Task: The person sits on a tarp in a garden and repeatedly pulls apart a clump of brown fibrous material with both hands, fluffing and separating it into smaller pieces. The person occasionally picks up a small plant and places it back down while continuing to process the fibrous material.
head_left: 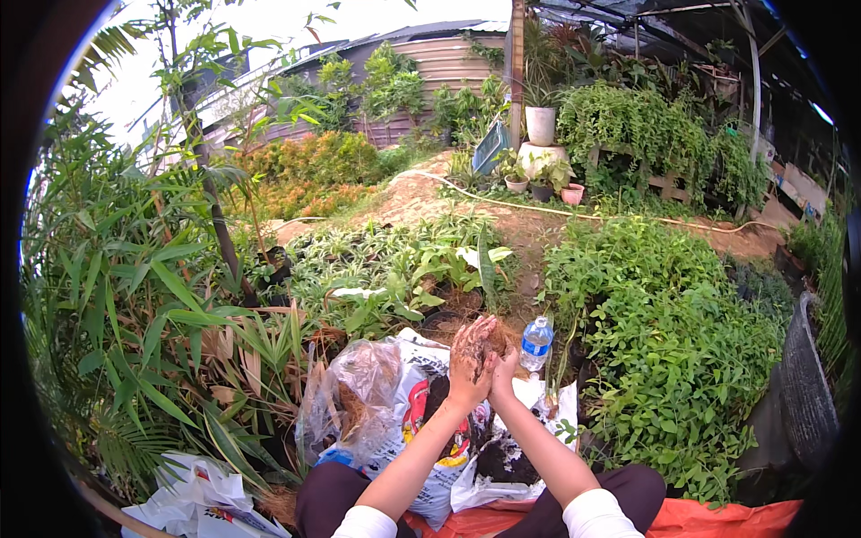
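Observation:
My left hand (471,360), smeared with dark soil, and my right hand (504,366) are pressed around a clump of brown coir fibre (499,338) above a printed white sack. Dark potting soil (504,460) lies on a white plastic sheet (471,494) below them. The printed sack (430,491) stands left of the sheet, with soil at its opening. A clear plastic bag (356,397) with brown fibre in it lies left of the sack. Just right of my hands stands a clear water bottle (536,346) with a blue label. A rooted cutting (553,397) lies at the sheet's right edge.
An orange tarp (726,519) is under my crossed legs. Dense leafy plants (659,350) grow at the right, bamboo-like foliage (134,282) at the left. Potted plants (457,299) stand ahead. A hose (498,200) crosses the dirt path. Another white sack (202,501) lies lower left.

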A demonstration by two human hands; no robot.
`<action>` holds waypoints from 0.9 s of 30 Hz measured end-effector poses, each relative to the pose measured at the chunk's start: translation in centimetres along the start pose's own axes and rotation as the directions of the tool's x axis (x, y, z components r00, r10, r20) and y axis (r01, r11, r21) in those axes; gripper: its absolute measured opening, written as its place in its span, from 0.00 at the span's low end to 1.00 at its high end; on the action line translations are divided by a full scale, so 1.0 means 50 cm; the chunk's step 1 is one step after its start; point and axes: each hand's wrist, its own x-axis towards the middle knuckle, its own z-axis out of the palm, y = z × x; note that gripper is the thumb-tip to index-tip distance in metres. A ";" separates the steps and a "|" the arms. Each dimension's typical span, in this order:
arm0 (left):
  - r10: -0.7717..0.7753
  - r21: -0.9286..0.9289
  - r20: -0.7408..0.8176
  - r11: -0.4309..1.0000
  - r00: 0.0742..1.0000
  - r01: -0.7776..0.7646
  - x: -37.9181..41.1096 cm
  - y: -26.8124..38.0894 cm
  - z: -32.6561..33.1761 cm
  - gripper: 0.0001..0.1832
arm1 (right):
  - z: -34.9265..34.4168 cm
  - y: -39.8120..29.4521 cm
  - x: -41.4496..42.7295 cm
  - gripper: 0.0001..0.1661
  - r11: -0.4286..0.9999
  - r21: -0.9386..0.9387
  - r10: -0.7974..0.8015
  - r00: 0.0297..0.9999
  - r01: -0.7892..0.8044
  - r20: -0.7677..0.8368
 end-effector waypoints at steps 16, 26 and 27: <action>-0.531 -0.551 -0.053 0.722 0.846 0.419 -0.021 -0.040 0.029 0.19 | 0.049 -0.075 -0.050 0.35 0.904 -0.276 -0.276 0.939 0.325 0.204; -0.774 -0.826 0.092 0.293 0.627 0.482 -0.043 -0.072 0.054 0.17 | 0.057 -0.075 -0.049 0.32 0.874 -0.327 -0.280 0.923 0.359 0.264; -0.787 -0.872 0.150 0.181 0.599 0.456 -0.044 -0.074 0.057 0.18 | 0.058 -0.076 -0.047 0.31 0.882 -0.335 -0.258 0.934 0.332 0.246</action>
